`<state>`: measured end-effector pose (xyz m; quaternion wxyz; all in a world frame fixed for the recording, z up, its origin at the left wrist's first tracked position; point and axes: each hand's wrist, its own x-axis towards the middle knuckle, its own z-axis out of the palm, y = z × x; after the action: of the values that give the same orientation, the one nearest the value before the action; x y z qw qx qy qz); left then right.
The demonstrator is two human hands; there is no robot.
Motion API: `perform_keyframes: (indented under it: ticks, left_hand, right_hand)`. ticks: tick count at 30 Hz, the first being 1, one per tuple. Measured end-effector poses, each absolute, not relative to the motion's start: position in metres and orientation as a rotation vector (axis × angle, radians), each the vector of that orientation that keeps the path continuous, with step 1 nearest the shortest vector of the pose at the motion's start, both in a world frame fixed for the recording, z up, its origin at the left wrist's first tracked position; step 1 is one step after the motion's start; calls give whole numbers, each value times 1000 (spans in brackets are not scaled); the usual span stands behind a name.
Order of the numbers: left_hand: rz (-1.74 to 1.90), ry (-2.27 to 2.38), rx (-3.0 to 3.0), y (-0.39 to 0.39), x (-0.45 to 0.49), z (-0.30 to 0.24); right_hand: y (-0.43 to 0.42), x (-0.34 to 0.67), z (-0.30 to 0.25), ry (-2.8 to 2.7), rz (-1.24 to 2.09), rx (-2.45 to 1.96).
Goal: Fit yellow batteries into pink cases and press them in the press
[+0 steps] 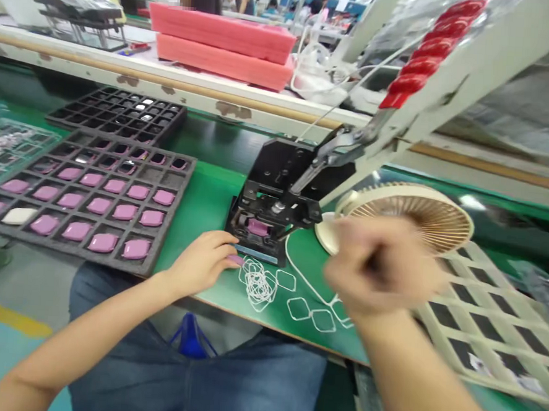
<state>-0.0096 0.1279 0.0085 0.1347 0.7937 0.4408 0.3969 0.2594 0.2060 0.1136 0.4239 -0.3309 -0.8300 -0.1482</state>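
At the front edge of a black hand press [280, 187], my left hand [206, 260] pinches a small purple watch-case-like piece [236, 259]. Another purple case [257, 227] sits in the press's fixture, under the clamp. The press's lever rises to a red wrapped handle [435, 54]. My right hand [385, 265], blurred, is raised to the right of the press and below that handle; its fingers are curled into a loose fist with nothing visible inside. Thin white square rings [259, 285] lie in a tangled pile beside my left hand, with several more spread to the right.
On the left, a dark foam tray [153, 248] holds rows of purple cases; a black tray [177, 122] lies behind it. A cream fan [408, 214] and a beige compartment tray [438, 339] stand right. Pink foam blocks [223, 47] rest on the shelf. People work in the background.
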Motion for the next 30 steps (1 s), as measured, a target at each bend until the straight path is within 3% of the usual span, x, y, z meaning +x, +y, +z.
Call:
perform_keyframes:
  ticks: [7,17,30]
  left_hand:
    - [1371,1386,2102,129,-8,8]
    - [1422,1532,2209,139,-4,21]
    - [904,1492,2642,181,47,18]
  right_hand:
    - [208,241,26,-2478,-269,-1060]
    - [217,242,30,-2529,-250,-1069]
    - [156,306,28,-2209,-167,-1008]
